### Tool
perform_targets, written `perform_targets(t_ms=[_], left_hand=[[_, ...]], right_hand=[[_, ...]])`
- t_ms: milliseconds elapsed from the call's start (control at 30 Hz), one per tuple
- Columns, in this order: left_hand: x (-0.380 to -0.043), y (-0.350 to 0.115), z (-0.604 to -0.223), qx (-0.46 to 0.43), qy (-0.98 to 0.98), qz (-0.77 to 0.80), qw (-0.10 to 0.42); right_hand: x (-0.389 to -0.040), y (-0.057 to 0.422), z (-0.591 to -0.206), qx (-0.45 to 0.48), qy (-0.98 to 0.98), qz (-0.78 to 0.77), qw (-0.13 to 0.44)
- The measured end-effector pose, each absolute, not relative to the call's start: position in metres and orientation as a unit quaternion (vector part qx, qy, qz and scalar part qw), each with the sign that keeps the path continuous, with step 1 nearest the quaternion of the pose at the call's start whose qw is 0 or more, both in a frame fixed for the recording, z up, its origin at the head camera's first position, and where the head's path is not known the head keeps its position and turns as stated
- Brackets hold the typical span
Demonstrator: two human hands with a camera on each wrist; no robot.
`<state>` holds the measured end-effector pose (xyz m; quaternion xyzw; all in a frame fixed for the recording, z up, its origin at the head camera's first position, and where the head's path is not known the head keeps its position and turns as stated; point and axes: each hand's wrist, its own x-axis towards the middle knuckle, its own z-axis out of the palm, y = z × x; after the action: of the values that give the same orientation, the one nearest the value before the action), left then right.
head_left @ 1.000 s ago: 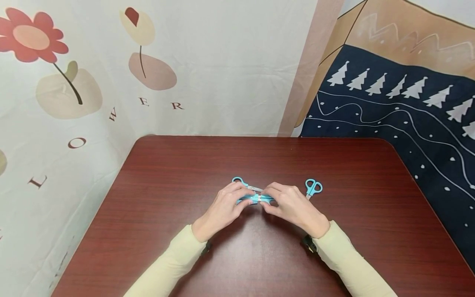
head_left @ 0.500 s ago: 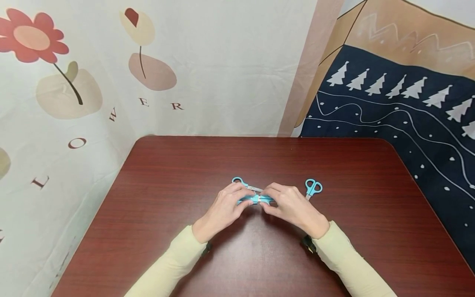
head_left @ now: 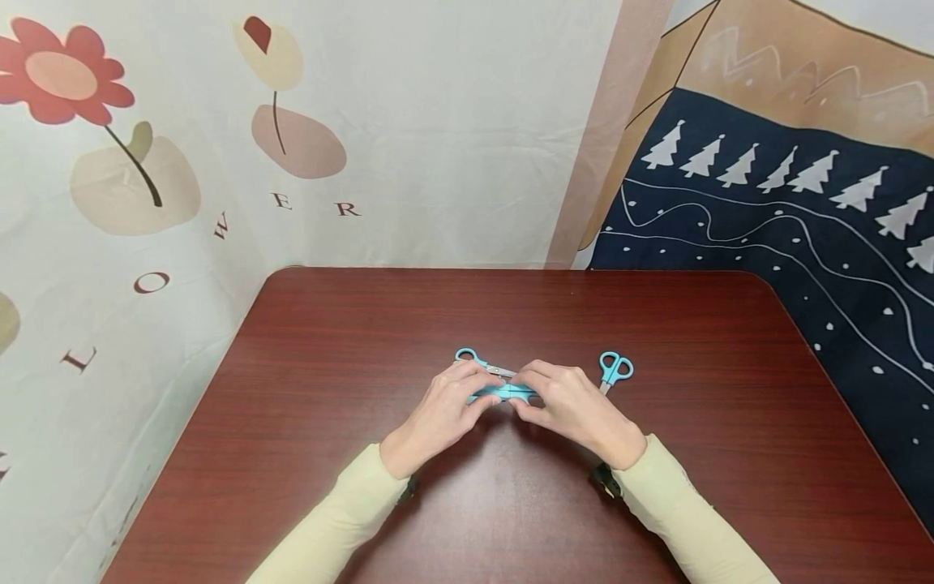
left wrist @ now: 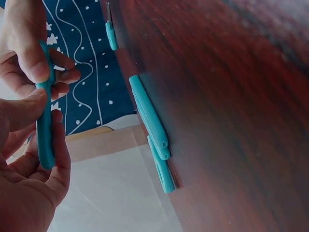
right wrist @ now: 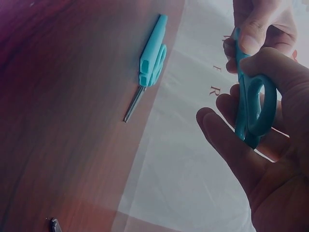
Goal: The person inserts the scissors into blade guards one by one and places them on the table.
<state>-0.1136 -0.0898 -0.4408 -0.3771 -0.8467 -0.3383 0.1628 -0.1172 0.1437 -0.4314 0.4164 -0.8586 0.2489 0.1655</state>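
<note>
My left hand (head_left: 441, 410) pinches a light-blue blade cover (left wrist: 45, 133) between thumb and fingers. Meeting it end to end, a pair of blue-handled scissors (right wrist: 271, 113) is gripped by my right hand (head_left: 584, 410); their blades are hidden inside the cover. Both hands are held above the table, thumbs close together. Behind the left fingers lies another pair of scissors (head_left: 500, 371) with bare blades, one handle loop showing past the hand. A loose blue cover (right wrist: 153, 43) lies beside that pair in the right wrist view.
A third pair of scissors (head_left: 617, 367) lies to the right of my right hand, its blade tips hidden behind the hand. The dark red wooden table (head_left: 409, 308) ends at a flower-printed curtain (head_left: 452, 162) and a navy tree-printed cloth (head_left: 730, 211).
The pale gap between the cover and the scissors' handles has closed as the two parts came together. Both hands stay almost in place.
</note>
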Motion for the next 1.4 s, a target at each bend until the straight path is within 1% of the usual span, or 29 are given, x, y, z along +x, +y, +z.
perform_targets(t_ms=[633, 900, 1167, 1400], left_hand=[[-0.1139, -0.0889, -0.4415, -0.38, -0.844, -0.336, 0.173], [-0.113, -0.0892, -0.4402, -0.377, -0.849, -0.334, 0.159], [-0.1109, -0.0939, -0.4397, -0.371, -0.86, -0.325, 0.132], [-0.1104, -0.0962, -0.442, -0.372, -0.858, -0.326, 0.136]], right_hand=[[-0.1171, 0.1426, -0.4316, 0.417, -0.858, 0.246, 0.171], [-0.1178, 0.1427, -0.4326, 0.42, -0.856, 0.247, 0.172], [-0.1166, 0.1442, -0.4325, 0.417, -0.862, 0.247, 0.148], [-0.1156, 0.1457, -0.4351, 0.419, -0.865, 0.236, 0.142]])
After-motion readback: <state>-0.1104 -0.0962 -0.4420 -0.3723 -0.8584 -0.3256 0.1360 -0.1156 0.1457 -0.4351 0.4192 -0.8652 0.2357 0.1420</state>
